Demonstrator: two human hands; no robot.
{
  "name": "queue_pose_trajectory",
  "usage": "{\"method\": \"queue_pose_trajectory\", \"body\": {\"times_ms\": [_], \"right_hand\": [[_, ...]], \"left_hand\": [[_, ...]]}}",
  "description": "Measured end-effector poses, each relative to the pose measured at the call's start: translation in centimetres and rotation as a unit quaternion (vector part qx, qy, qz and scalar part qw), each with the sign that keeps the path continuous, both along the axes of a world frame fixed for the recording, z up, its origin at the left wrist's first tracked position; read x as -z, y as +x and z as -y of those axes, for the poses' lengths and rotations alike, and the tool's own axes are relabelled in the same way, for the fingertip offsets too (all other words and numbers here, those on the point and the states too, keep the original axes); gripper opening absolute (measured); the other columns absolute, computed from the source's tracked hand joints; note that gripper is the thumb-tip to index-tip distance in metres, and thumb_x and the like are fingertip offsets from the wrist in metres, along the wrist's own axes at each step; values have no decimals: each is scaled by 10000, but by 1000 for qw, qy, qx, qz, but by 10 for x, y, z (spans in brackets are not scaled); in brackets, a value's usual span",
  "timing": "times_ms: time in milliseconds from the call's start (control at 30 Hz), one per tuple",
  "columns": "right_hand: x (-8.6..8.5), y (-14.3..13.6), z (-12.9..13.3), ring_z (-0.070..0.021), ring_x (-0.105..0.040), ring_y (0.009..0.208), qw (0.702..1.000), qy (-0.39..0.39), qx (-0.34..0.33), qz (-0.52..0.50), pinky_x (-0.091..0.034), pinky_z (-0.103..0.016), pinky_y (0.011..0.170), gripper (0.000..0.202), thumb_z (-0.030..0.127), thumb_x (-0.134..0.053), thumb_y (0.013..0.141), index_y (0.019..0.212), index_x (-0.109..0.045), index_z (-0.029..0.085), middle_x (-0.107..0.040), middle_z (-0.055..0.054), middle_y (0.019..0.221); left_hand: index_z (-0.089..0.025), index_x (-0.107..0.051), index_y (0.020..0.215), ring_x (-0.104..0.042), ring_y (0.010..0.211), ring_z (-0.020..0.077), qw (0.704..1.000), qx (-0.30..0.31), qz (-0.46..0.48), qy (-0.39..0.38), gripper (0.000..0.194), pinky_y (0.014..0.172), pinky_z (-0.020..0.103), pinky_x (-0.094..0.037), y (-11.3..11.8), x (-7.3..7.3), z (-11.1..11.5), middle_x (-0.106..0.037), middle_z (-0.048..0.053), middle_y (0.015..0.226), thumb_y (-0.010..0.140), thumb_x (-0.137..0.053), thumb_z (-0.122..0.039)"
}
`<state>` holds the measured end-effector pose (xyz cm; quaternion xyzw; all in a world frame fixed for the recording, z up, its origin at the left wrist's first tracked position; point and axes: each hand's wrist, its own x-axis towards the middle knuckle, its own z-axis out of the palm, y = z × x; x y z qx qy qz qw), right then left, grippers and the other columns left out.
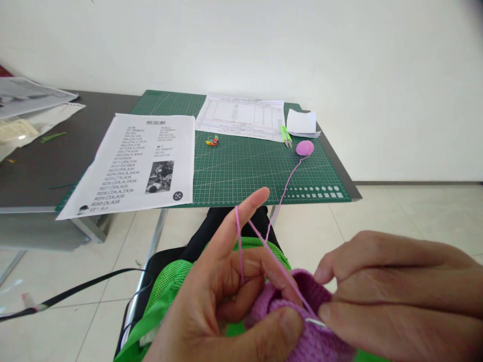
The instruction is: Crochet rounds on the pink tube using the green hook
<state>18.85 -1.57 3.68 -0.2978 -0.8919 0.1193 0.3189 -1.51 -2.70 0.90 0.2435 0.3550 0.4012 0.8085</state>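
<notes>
A purple crochet piece (319, 339), worked into a hollow cup-like shape, is pinched between the thumb and fingers of my left hand (222, 296). My left index finger points up with purple yarn (277, 254) looped around it. From there the strand runs down to the edge of the piece. My right hand (407, 291) grips a crochet hook (316, 322); only its silvery tip shows, at the edge stitches, and the rest is hidden by my fingers. On the table, a small purple yarn ball (305, 148) feeds the strand.
A green cutting mat (241, 171) covers part of the dark table (101, 108). On it are a printed pattern sheet (151, 146), a form (241, 115), colourful stitch markers (212, 141), green thread snips (286, 136) and white paper squares (302, 122). A black strap (83, 287) hangs at left.
</notes>
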Motion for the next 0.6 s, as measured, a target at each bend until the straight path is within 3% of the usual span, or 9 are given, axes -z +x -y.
{"method": "queue_pose_trajectory", "body": {"times_ms": [100,200,333,400,500,600], "right_hand": [[3,3,3,-75,-694,754,999,26,-2,46,-607,-171,832,189,326,-525,1037,968,-677,238,-729,76,744],[4,2,6,-67,-683,767,994,61,38,80,-592,-148,796,242,325,-499,1050,886,-660,248,-708,82,702],[1,-1,3,-77,-661,735,978,164,34,126,-582,-163,697,299,296,-528,1035,775,-673,267,-693,68,672],[0,-3,0,-87,-659,737,967,207,9,147,-597,-181,727,271,331,-588,1004,762,-695,274,-717,67,709],[1,-9,-2,-95,-643,703,962,220,-10,160,-613,-214,730,261,356,-659,962,728,-695,245,-718,63,714],[6,-20,-3,-105,-608,637,965,211,21,151,-592,-274,648,308,221,-656,956,648,-645,217,-675,57,636]], "left_hand": [[-610,-554,1361,-583,604,86,998,-9,-47,40,737,574,140,-426,1,2,0,-746,-45,759,791,-849,-248],[-668,-521,1349,-585,555,96,992,-12,-97,76,735,502,161,-398,3,1,2,-768,-47,798,805,-833,-285],[-671,-510,1360,-706,644,140,982,-36,-150,104,692,537,181,-502,6,-4,8,-774,-51,822,860,-793,-285],[-656,-511,1376,-736,681,151,972,-57,-187,130,706,555,167,-537,5,-6,11,-772,-51,817,873,-781,-241],[-623,-490,1424,-679,583,124,961,-65,-214,163,790,569,160,-572,1,-3,12,-779,-43,849,872,-748,-120],[-599,-525,1411,-587,536,95,980,-41,-142,134,958,556,116,-556,-3,1,9,-787,-63,890,740,-801,27]]}}
